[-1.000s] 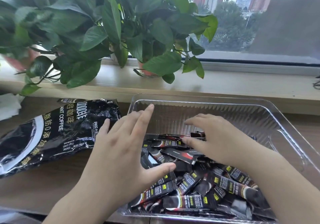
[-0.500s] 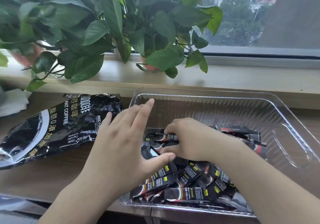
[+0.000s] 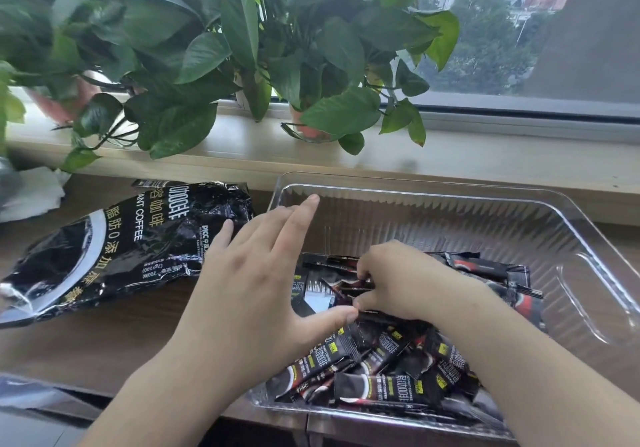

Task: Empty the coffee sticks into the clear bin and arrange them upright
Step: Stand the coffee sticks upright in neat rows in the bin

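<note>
Since a second ago, the right hand [image 3: 398, 280] has drawn in from a loose spread over the pile and curled up, moving leftward until it nearly meets the thumb of the left hand [image 3: 256, 273], which has kept its flat, open pose. Nearest the viewer, black coffee sticks [image 3: 381, 370] lie in a jumbled heap at the front of the clear bin [image 3: 433, 194], flat and crossing one another at many angles, none standing upright. Both forearms reach in from the bottom edge. The right hand sits on top of the heap, inside the bin, with its fingers bent and pinching a few sticks against the thumb. The left hand hovers over the bin's left wall, fingers straight and together, thumb stretched out sideways toward the right hand, holding nothing. More sticks lie just beyond the right wrist, toward the right wall. The far half of the bin shows bare ribbed plastic. To the left of the bin, a crumpled black coffee bag [image 3: 121, 246] lies flat on the wooden table [image 3: 86, 342], with white paper [image 3: 31, 190] beyond it. Behind runs a pale windowsill [image 3: 485, 159] carrying leafy green plants [image 3: 207, 48], and past them a window [image 3: 519, 31] shows trees and tall buildings.
</note>
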